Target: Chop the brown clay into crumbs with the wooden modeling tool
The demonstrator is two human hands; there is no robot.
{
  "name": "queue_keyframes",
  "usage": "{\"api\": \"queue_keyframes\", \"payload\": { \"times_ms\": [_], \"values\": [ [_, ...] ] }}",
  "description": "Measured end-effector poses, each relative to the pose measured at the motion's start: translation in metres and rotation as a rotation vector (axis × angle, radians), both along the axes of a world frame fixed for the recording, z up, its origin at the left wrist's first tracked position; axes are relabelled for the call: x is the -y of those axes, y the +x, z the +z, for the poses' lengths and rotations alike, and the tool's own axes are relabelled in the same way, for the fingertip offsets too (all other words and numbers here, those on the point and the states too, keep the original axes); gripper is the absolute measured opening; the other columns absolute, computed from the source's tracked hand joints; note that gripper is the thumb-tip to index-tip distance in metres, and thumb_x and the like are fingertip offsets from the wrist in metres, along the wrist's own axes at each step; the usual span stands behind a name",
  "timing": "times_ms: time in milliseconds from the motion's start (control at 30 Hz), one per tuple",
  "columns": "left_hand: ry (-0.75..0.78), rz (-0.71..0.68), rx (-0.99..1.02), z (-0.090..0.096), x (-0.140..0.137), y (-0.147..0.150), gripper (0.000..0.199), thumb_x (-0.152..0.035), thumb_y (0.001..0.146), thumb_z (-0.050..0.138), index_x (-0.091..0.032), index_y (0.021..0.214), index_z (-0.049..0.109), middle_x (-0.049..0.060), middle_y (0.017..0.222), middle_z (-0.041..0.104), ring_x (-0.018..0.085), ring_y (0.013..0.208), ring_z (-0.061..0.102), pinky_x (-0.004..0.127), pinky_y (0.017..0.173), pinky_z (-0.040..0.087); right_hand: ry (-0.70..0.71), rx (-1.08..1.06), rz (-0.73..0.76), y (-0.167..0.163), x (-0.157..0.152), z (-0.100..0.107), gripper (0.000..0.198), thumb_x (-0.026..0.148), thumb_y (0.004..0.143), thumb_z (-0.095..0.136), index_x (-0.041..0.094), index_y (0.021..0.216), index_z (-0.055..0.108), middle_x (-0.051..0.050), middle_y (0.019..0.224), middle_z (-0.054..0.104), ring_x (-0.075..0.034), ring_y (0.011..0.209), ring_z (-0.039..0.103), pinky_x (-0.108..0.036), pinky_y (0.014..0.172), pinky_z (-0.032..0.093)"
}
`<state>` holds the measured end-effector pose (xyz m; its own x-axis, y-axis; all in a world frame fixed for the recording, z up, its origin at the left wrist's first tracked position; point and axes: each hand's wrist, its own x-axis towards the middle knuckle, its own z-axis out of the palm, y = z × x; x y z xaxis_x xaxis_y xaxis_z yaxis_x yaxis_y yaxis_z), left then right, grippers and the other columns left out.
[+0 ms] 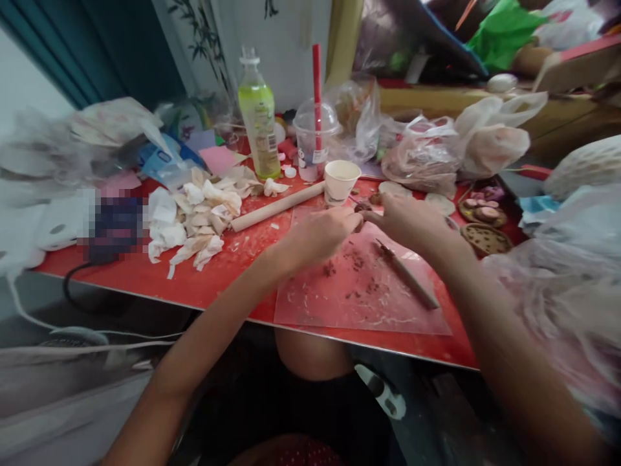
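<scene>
My left hand (323,233) and my right hand (412,223) meet over the back of a clear plastic sheet (310,304). Their fingertips are closed together around a small dark brown, clay-like lump (361,208), mostly covered by the fingers. Just behind my left hand stands a small white paper cup (342,181). Below my right hand, a thin stick-shaped tool (410,278) with a dark, narrow tip lies slantwise on the sheet. Brown crumbs (356,262) and pale shavings are scattered there too.
Left of the sheet lie a wooden rolling pin (276,207) and a heap of crumpled tissues (198,213). Behind stand a green drink bottle (259,123) and a lidded plastic cup (303,139) with a red straw. Decorated round pieces (485,238) and plastic bags (548,285) crowd the right.
</scene>
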<state>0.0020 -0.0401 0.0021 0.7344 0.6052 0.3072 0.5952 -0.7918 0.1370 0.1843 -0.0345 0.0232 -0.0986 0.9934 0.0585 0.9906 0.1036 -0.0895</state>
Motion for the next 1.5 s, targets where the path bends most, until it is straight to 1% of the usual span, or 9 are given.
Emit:
{"api": "queue_keyframes", "payload": {
  "times_ms": [233, 433, 600, 733, 900, 1000, 1133, 1267, 1500],
  "values": [
    [-0.030, 0.051, -0.029, -0.028, -0.041, 0.006, 0.024, -0.009, 0.091, 0.040, -0.011, 0.103, 0.061, 0.011, 0.104, 0.068, 0.023, 0.097, 0.065, 0.032, 0.076, 0.052, 0.068, 0.019, -0.074, 0.005, -0.020, -0.038, 0.044, 0.051, 0.087, 0.052, 0.015, 0.110, 0.061, -0.017, 0.112, 0.065, -0.033, 0.096, 0.063, -0.040, 0.072, 0.045],
    [0.174, 0.141, -0.102, -0.032, -0.041, 0.002, 0.028, -0.024, 0.096, 0.042, -0.008, 0.110, 0.060, 0.013, 0.105, 0.064, 0.027, 0.101, 0.060, 0.038, 0.086, 0.051, 0.129, -0.073, -0.001, 0.005, -0.020, -0.040, 0.038, 0.047, 0.088, 0.051, 0.017, 0.106, 0.066, -0.014, 0.116, 0.060, -0.027, 0.095, 0.061, -0.035, 0.069, 0.044],
    [0.247, 0.110, 0.036, -0.035, -0.041, 0.004, 0.054, -0.044, 0.095, 0.045, -0.004, 0.131, 0.043, 0.019, 0.123, 0.057, 0.030, 0.115, 0.054, 0.043, 0.096, 0.047, 0.194, -0.372, 0.119, -0.003, -0.016, -0.035, 0.035, 0.047, 0.088, 0.051, 0.018, 0.095, 0.071, -0.009, 0.099, 0.061, -0.021, 0.087, 0.058, -0.034, 0.076, 0.044],
    [0.228, 0.063, 0.187, -0.036, -0.041, 0.002, 0.042, -0.043, 0.096, 0.044, -0.008, 0.119, 0.050, 0.016, 0.108, 0.065, 0.025, 0.104, 0.062, 0.039, 0.089, 0.051, 0.036, -0.720, 0.294, -0.009, -0.013, -0.032, 0.043, 0.050, 0.092, 0.042, 0.017, 0.084, 0.069, -0.006, 0.083, 0.062, -0.017, 0.080, 0.058, -0.033, 0.075, 0.046],
    [0.171, 0.113, 0.301, -0.033, -0.036, 0.000, 0.031, -0.038, 0.094, 0.049, -0.011, 0.108, 0.053, 0.012, 0.098, 0.068, 0.023, 0.091, 0.068, 0.033, 0.075, 0.054, -0.310, -1.111, 0.245, -0.011, -0.010, -0.033, 0.041, 0.054, 0.086, 0.051, 0.015, 0.086, 0.064, -0.007, 0.084, 0.068, -0.014, 0.071, 0.063, -0.029, 0.065, 0.051],
    [0.185, 0.113, 0.314, -0.031, -0.033, 0.000, 0.027, -0.033, 0.093, 0.049, -0.010, 0.106, 0.054, 0.013, 0.095, 0.069, 0.025, 0.088, 0.068, 0.033, 0.071, 0.053, -0.403, -1.246, 0.236, -0.013, -0.009, -0.032, 0.041, 0.056, 0.079, 0.061, 0.015, 0.081, 0.065, -0.008, 0.085, 0.071, -0.012, 0.069, 0.065, -0.027, 0.066, 0.052],
    [0.236, 0.124, 0.285, -0.029, -0.030, 0.000, 0.021, -0.032, 0.093, 0.048, -0.012, 0.097, 0.055, 0.011, 0.086, 0.069, 0.023, 0.077, 0.067, 0.030, 0.063, 0.051, -0.453, -1.321, 0.225, -0.016, -0.005, -0.029, 0.046, 0.060, 0.071, 0.068, 0.015, 0.076, 0.066, -0.007, 0.080, 0.072, -0.012, 0.064, 0.065, -0.025, 0.063, 0.053],
    [0.213, 0.121, 0.302, -0.028, -0.030, -0.001, 0.025, -0.037, 0.093, 0.051, -0.013, 0.096, 0.056, 0.008, 0.083, 0.068, 0.021, 0.074, 0.066, 0.030, 0.063, 0.050, -0.493, -1.374, 0.208, -0.016, -0.004, -0.028, 0.045, 0.058, 0.072, 0.068, 0.015, 0.085, 0.067, -0.008, 0.083, 0.073, -0.013, 0.068, 0.067, -0.026, 0.065, 0.055],
    [-0.022, 0.120, 0.370, -0.035, -0.038, 0.000, 0.047, -0.044, 0.091, 0.053, -0.013, 0.126, 0.046, 0.016, 0.115, 0.063, 0.026, 0.106, 0.061, 0.041, 0.088, 0.051, -0.366, -1.428, 0.093, -0.007, -0.009, -0.027, 0.022, 0.027, 0.072, 0.074, 0.013, 0.088, 0.066, -0.005, 0.086, 0.071, -0.010, 0.072, 0.065, -0.023, 0.070, 0.056]
  ]
}}
